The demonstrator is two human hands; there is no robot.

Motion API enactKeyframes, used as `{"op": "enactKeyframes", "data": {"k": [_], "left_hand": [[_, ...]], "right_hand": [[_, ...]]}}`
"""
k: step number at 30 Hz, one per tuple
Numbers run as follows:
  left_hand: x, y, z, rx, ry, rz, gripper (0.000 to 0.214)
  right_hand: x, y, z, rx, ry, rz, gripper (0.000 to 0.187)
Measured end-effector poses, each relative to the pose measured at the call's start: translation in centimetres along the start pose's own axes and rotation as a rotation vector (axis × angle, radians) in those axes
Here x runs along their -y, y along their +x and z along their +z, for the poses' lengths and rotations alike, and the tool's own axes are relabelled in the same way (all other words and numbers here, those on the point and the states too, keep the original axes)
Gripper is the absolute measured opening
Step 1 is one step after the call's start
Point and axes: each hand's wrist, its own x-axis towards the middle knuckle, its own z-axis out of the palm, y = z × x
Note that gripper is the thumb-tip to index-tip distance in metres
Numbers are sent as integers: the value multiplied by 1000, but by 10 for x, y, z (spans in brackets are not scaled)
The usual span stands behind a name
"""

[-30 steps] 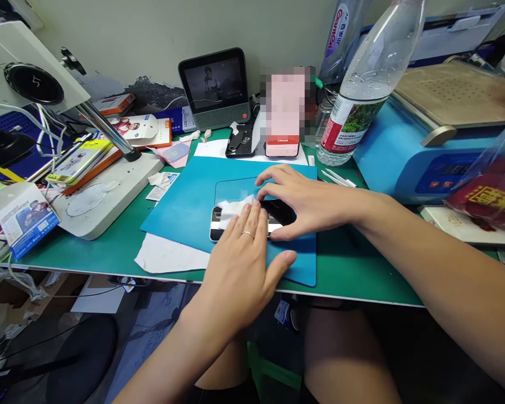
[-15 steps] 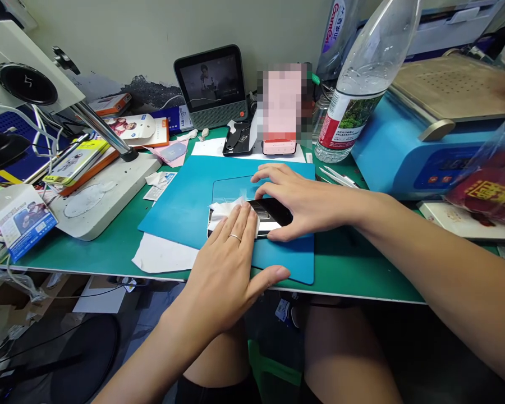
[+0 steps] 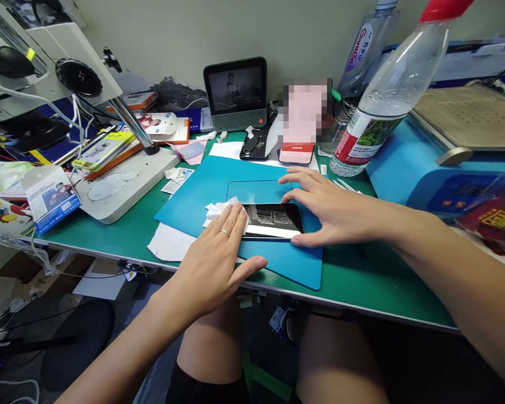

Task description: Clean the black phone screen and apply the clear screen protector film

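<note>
While the right hand (image 3: pixel 328 210) spans one end of a dark phone (image 3: pixel 271 216), the left hand (image 3: pixel 212 258) presses white tissue (image 3: pixel 217 209) at the other

The dark phone lies flat, lengthwise left to right, on a blue mat (image 3: pixel 189 188). A white strip runs along its near side; the fine pattern on its face may be print or reflection, which cannot be told. Change noted: the left hand and tissue have shifted from the phone's middle to its left end, leaving the middle uncovered and hiding the left end. In my judgement, contact is now concentrated on that end, while the exposed middle can be inspected.

Grip, left: fingers straight and together, flat over the tissue, pressing rather than pinching; thumb held apart. Grip, right: thumb at the near edge and forefinger by the far edge, set wide; whether they clamp or merely steady the phone cannot be determined.

Just beyond the phone, a clear rectangular sheet (image 3: pixel 246 191) is outlined on the mat. White paper (image 3: pixel 168 241) protrudes from beneath the mat's near edge, over the green table (image 3: pixel 362 275). Farther back stand a small display (image 3: pixel 235 87) and a plastic bottle (image 3: pixel 372 134), with a blue machine (image 3: pixel 404 174) to the right
</note>
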Motion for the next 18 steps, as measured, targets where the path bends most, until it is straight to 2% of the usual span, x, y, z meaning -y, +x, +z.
{"op": "enactKeyframes", "data": {"k": [4,9,14,18], "left_hand": [[7,-8,-4,3,8,-34,88],[10,-15,-18,104,-67,-33,82],[4,-19,-20,72,-46,-83,88],[-8,-7,-20,79,-75,-53,87]], "right_hand": [[-4,-7,-2,-21,33,2,66],[-6,-7,-3,-16,107,43,69],[-6,-4,-4,-52,169,84,61],[-6,-4,-5,-74,203,91,51]]}}
